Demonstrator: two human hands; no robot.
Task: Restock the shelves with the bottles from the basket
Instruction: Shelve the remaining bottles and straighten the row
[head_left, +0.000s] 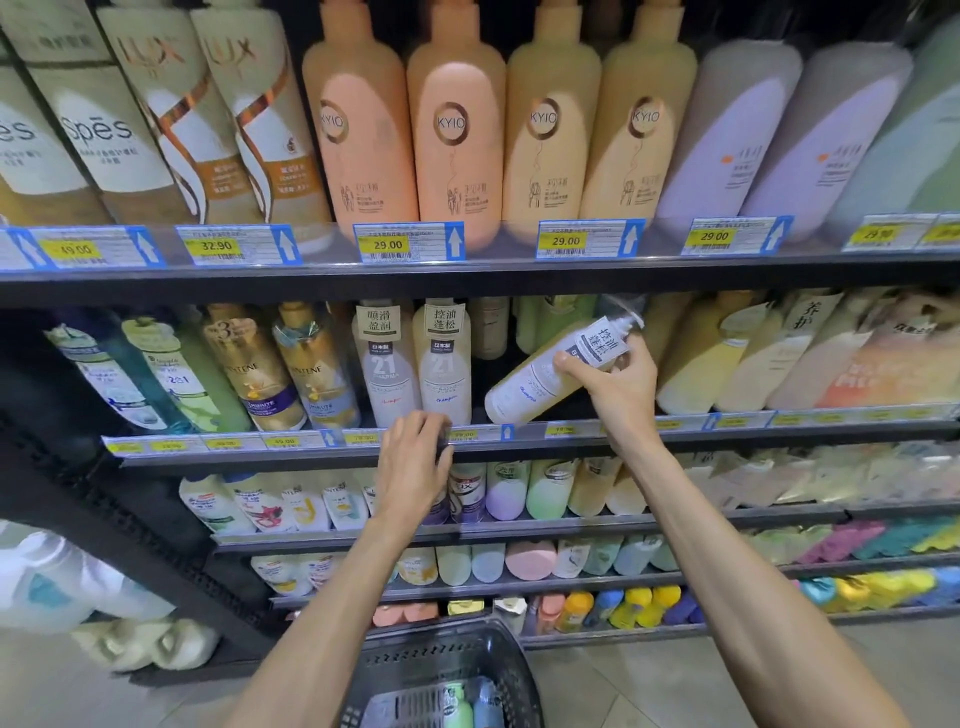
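- The right hand (615, 382) wraps around the neck end of a white shampoo bottle (550, 371), thumb across the front label and the other fingers curled behind it (only the thumb shows fully).
- That bottle tilts steeply, its cap up toward 1 o'clock and its base down toward 7 o'clock, the base just above the front lip of the second shelf (519, 441), in the gap right of two upright white bottles.
- The nearer upright white bottle (444, 364) stands at 9 o'clock from the tilted one, with its twin (385, 364) touching it on the left.
- The left hand (415, 462) rests at the edge of the second shelf, at 7 o'clock from the upright pair, knuckles toward the camera and fingers bent down over the price rail; whether they pinch anything I cannot tell.
- Gold Pantene bottles (280, 369) lean at 9 o'clock from the left hand's shelf spot.
- On the top shelf at 12 o'clock stands a row of peach KYIO bottles (410, 119).
- A black mesh basket (447, 660) sits at 6 o'clock, between the forearms, holding a green bottle (458, 709) and a blue bottle (487, 706) side by side.
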